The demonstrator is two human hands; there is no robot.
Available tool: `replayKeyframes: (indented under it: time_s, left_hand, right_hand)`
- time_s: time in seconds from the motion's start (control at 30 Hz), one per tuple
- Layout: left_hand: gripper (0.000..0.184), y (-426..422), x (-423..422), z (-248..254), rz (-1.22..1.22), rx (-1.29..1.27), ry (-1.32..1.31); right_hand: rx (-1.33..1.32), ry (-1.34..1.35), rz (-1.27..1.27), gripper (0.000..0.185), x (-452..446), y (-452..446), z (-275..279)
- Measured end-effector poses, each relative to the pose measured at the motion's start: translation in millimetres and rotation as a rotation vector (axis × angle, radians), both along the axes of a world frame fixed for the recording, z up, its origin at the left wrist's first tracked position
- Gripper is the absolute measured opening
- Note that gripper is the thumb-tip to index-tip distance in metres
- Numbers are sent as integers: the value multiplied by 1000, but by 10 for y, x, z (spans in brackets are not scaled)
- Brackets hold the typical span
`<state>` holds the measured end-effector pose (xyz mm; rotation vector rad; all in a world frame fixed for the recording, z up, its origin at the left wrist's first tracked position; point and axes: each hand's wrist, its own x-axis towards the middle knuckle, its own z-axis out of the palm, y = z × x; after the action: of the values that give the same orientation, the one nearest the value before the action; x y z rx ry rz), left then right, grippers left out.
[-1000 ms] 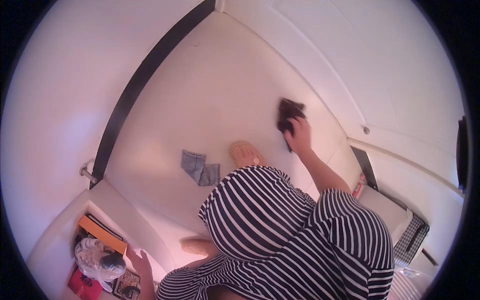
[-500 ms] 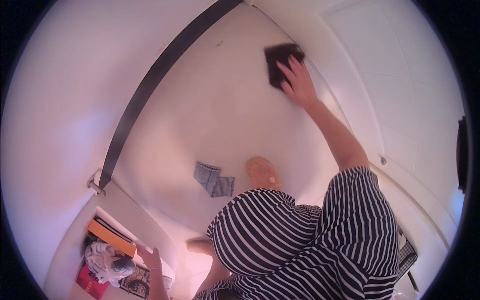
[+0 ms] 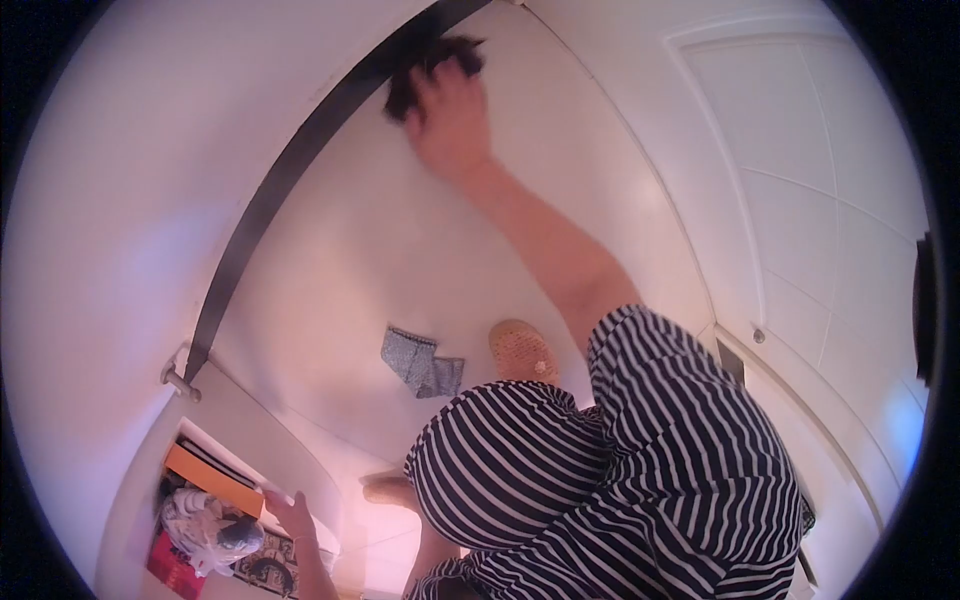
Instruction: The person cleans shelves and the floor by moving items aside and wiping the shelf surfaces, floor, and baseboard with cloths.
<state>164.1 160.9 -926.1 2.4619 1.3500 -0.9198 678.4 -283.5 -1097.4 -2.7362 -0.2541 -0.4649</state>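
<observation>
My right hand (image 3: 450, 115) is pressed onto a dark cloth (image 3: 405, 92) on the pale floor, beside the black strip at the top. Its fingers are spread over the cloth. At the lower left, my left hand (image 3: 290, 513) rests at the edge of an open compartment, next to an orange box (image 3: 213, 478); its fingers are partly apart and nothing shows in them. A folded grey-blue cloth (image 3: 408, 360) lies on the floor near my tan slipper (image 3: 523, 352).
A black strip (image 3: 262, 212) runs along the floor's left edge, with a metal door stop (image 3: 181, 378) at its lower end. Inside the compartment are a clear plastic bag (image 3: 205, 530) and a red packet (image 3: 173, 572). A white panelled door (image 3: 790, 210) stands at the right.
My right hand and the dark cloth have moved up across the floor, then left to the black strip. My left hand stays by the compartment. The view has shifted.
</observation>
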Motion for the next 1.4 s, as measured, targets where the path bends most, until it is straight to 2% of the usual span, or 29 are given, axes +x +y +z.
replayKeyframes:
  time_s: [0.17,0.2,0.27,0.37,0.43,0.47,0.57,0.6,0.73,0.8,0.83,0.9,0.93,0.97,1.07,1.1,1.13,1.17,1.2,1.23,1.3,1.4]
  left_hand:
    - [91,106,-144,-194,59,68,-6]
    - [91,138,-196,-251,79,86,-17]
    - [92,170,-269,-290,104,110,-26]
    - [94,282,-359,-345,106,18,-93]
    - [98,417,-506,-491,33,38,-97]
    - [101,372,-377,-481,29,58,10]
    - [108,417,-294,-637,60,119,87]
    - [108,453,-282,-729,47,100,103]
    - [111,549,-374,-862,-7,229,85]
    - [110,472,-349,-813,-59,248,64]
    - [108,474,-355,-825,-48,270,52]
    - [105,431,-274,-802,-49,297,33]
    - [103,346,-174,-755,-11,283,30]
    - [100,289,-120,-733,29,269,26]
    - [101,278,-175,-746,-2,271,-21]
    - [102,321,-218,-760,-3,277,-31]
    - [102,366,-318,-860,-134,405,20]
    - [102,456,-420,-878,-115,428,19]
    - [103,430,-372,-860,-80,367,44]
    - [104,388,-316,-824,-46,303,64]
    - [107,336,-252,-794,-28,318,76]
    - [112,312,-288,-812,-18,317,109]
  right_hand:
    - [20,262,445,53,-1047,957,130]
    - [21,262,453,53,-1229,1076,107]
    - [101,285,681,53,-1485,1226,16]
    - [118,287,766,52,-1502,1200,-148]
    - [63,281,716,51,-1400,948,-21]
    - [12,288,684,51,-1358,741,52]
    - [-20,203,420,52,-1081,131,43]
    - [-35,224,408,52,-1010,12,-96]
    - [3,197,29,55,-1124,-585,-348]
    - [-26,195,-152,54,-1546,-1178,-212]
    - [-11,164,-204,56,-1800,-1478,-312]
    - [1,290,-462,58,-2420,-1959,-271]
    - [-20,263,-519,59,-2772,-2214,-300]
    - [-2,331,-693,59,-3095,-2400,-301]
    - [42,233,-1153,54,-3744,-2953,-400]
    - [17,156,-1405,54,-3730,-2970,-543]
    - [-14,182,-1539,55,-3567,-2916,-551]
    - [-47,213,-1666,57,-3385,-2847,-562]
    - [-97,157,-1554,56,-3272,-2805,-685]
    - [-24,123,-1347,54,-3074,-2609,-623]
    - [-139,32,-828,52,-2734,-2114,-672]
    - [15,144,-256,29,-2040,-1091,-167]
